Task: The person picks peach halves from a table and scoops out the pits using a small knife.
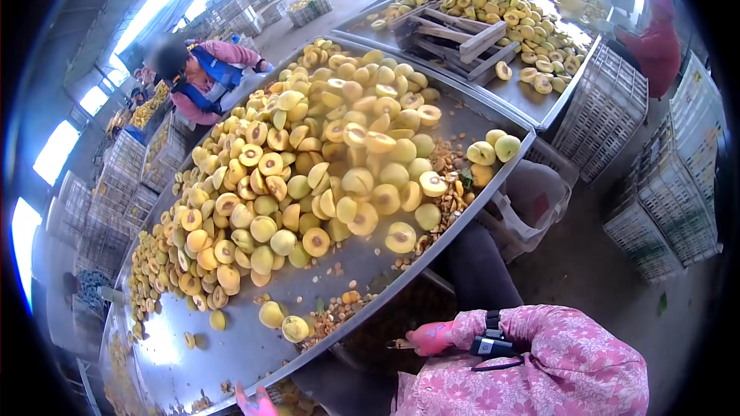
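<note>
Sheet-metal table [247, 339] with a raised rim: largest item, running diagonally across the view. On it, a broad heap of yellow round fruit, many halved [298, 187], covers the middle and far part. Pink floral fabric sleeve [555, 362] enters at lower right, leading to the right hand [432, 338], pink-gloved, which is outside the table's near rim, over a dark gap. Its fingers are curled, narrow, closed on a small brownish object [401, 344] at the tips; too dark to identify. Left hand [258, 402], also pink-gloved, is cut off by the bottom edge; two fingers show, spread apart, near the rim; cannot tell whether it holds anything. Two yellow fruit [295, 329] lie just inside the rim, beside loose brown pits [335, 312]
</note>
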Motion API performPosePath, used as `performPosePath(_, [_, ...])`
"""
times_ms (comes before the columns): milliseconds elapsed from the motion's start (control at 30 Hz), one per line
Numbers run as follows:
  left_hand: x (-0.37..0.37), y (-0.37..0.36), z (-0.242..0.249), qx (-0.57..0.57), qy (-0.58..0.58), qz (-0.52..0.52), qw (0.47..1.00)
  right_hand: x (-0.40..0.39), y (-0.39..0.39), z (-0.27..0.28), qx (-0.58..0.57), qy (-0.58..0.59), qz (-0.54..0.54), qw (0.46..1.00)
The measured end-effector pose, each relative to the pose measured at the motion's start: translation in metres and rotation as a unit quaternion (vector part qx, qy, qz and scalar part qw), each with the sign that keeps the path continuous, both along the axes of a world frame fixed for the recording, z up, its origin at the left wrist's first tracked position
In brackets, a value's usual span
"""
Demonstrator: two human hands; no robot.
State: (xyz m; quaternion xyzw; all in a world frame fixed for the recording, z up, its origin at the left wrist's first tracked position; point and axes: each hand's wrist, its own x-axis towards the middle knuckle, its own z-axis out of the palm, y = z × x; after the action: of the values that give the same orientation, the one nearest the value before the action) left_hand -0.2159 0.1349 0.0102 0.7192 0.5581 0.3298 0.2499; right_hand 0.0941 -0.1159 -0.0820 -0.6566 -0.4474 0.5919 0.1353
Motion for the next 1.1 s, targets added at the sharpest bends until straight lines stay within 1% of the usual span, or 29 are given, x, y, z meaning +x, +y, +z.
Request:
performPosePath(33, [0.015,0.014,-0.021,-0.025,-0.212,-0.021,0.977,0.000,-0.002,0.001,-0.003,0.004,0.005,1.000])
performPosePath(67, [0.051,0.010,-0.001,-0.081,-0.181,-0.058,0.978,0.000,-0.004,0.003,0.000,0.051,-0.026,0.998])
performPosePath(100, [0.106,0.001,0.029,-0.136,-0.152,-0.095,0.974,0.001,-0.006,0.004,0.003,0.097,-0.057,0.994])
performPosePath(133, [0.158,-0.012,0.059,-0.120,-0.025,-0.182,0.976,0.001,-0.007,0.000,0.003,0.098,-0.054,0.994])
performPosePath(167, [0.186,0.006,0.038,-0.082,-0.029,-0.251,0.964,-0.001,-0.008,-0.008,0.040,0.056,-0.039,0.997])
performPosePath(200, [0.232,-0.009,0.060,-0.105,-0.028,-0.309,0.945,-0.002,-0.010,-0.014,0.078,0.014,-0.023,0.997])
performPosePath(233, [0.268,-0.002,0.052,-0.057,0.028,-0.357,0.932,-0.001,-0.011,-0.017,0.080,0.015,-0.024,0.996])
performPosePath(267, [0.305,0.005,0.035,-0.093,-0.021,-0.401,0.911,0.000,-0.012,-0.021,0.064,0.008,-0.033,0.997])
performPosePath(300, [0.340,-0.008,0.038,-0.070,0.026,-0.386,0.919,0.004,-0.011,-0.023,0.048,0.000,-0.042,0.998])
performPosePath(367, [0.396,0.009,-0.027,0.006,0.073,-0.384,0.920,0.010,-0.012,-0.023,0.040,0.004,-0.054,0.998])
performPosePath(433, [0.417,0.007,-0.036,0.019,0.101,-0.378,0.920,0.012,-0.013,-0.024,0.051,0.004,-0.062,0.997])
performPosePath(500, [0.418,0.009,-0.042,0.028,0.134,-0.369,0.919,0.014,-0.015,-0.022,0.038,0.019,-0.081,0.996])
performPosePath(533, [0.409,0.015,-0.045,-0.085,0.061,-0.351,0.931,0.014,-0.015,-0.018,0.026,0.031,-0.099,0.994])
performPosePath(567, [0.398,0.017,-0.039,-0.196,-0.014,-0.323,0.926,0.016,-0.016,-0.016,0.026,0.035,-0.096,0.994])
performPosePath(600, [0.382,0.022,-0.032,-0.326,-0.088,-0.276,0.900,0.019,-0.015,-0.014,-0.019,0.108,-0.139,0.984])
performPosePath(633, [0.363,0.034,-0.042,-0.434,-0.211,-0.272,0.833,0.023,-0.013,-0.009,-0.065,0.180,-0.179,0.965])
performPosePath(667, [0.343,0.027,-0.035,-0.477,-0.305,-0.255,0.784,0.028,-0.016,0.018,0.008,0.138,-0.171,0.976])
performPosePath(700, [0.323,0.020,-0.028,-0.513,-0.397,-0.236,0.724,0.027,-0.016,0.003,0.056,0.169,-0.181,0.967])
performPosePath(733, [0.309,0.010,-0.018,-0.510,-0.399,-0.228,0.727,0.029,-0.017,0.006,0.133,0.146,-0.171,0.965])
performPosePath(767, [0.296,0.000,-0.010,-0.516,-0.410,-0.239,0.713,0.036,-0.016,0.017,0.209,0.123,-0.160,0.957])
performPosePath(800, [0.284,-0.011,-0.004,-0.522,-0.422,-0.250,0.698,0.040,-0.014,0.032,0.222,0.123,-0.176,0.951])
performPosePath(833, [0.275,-0.021,-0.001,-0.520,-0.427,-0.245,0.698,0.043,-0.011,0.055,0.236,0.121,-0.192,0.945])
performPosePath(867, [0.268,-0.031,0.000,-0.530,-0.448,-0.257,0.673,0.047,-0.007,0.072,0.231,0.087,-0.184,0.952])
performPosePath(900, [0.262,-0.041,0.003,-0.538,-0.469,-0.269,0.646,0.048,-0.005,0.068,0.273,0.078,-0.174,0.943])
performPosePath(933, [0.258,-0.052,0.008,-0.563,-0.456,-0.269,0.634,0.048,-0.002,0.086,0.257,0.091,-0.188,0.944])
performPosePath(967, [0.255,-0.060,0.006,-0.564,-0.460,-0.267,0.632,0.047,0.002,0.104,0.240,0.104,-0.203,0.944])
performPosePath(1000, [0.252,-0.068,0.003,-0.580,-0.455,-0.248,0.629,0.044,0.005,0.107,0.236,0.102,-0.201,0.945])
performPosePath(1067, [0.247,-0.079,-0.007,-0.593,-0.453,-0.229,0.625,0.037,0.008,0.111,0.281,0.049,-0.238,0.928])
performPosePath(1100, [0.245,-0.084,-0.009,-0.593,-0.457,-0.227,0.623,0.035,0.008,0.113,0.279,0.048,-0.235,0.930])
